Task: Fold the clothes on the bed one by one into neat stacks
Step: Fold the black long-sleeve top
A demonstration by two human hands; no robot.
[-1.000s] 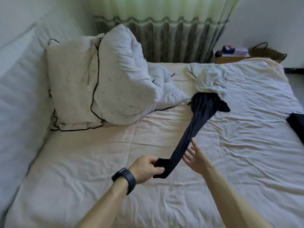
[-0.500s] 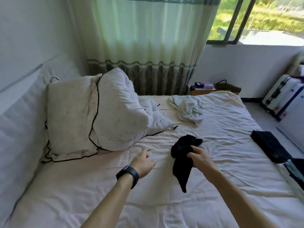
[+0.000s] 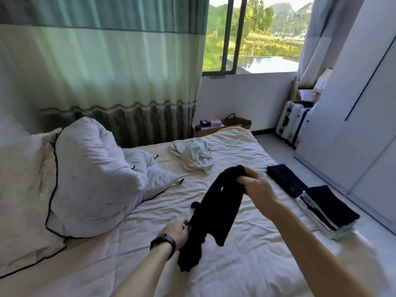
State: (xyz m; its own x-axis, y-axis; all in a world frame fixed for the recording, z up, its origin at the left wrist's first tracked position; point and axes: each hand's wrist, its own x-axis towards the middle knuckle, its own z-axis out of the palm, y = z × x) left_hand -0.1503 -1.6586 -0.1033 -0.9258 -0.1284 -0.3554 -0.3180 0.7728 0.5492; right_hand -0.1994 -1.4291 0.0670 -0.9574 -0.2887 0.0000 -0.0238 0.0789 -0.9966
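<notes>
Left hand back pinching black garment, right hand gripping top, long axis slanting down-left (2 tails dangling)

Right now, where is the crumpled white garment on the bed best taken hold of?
Probably pinch the raised folds atop the white garment, reaching down from its near side: it lies in a loose heap with no clear hem showing.
</notes>
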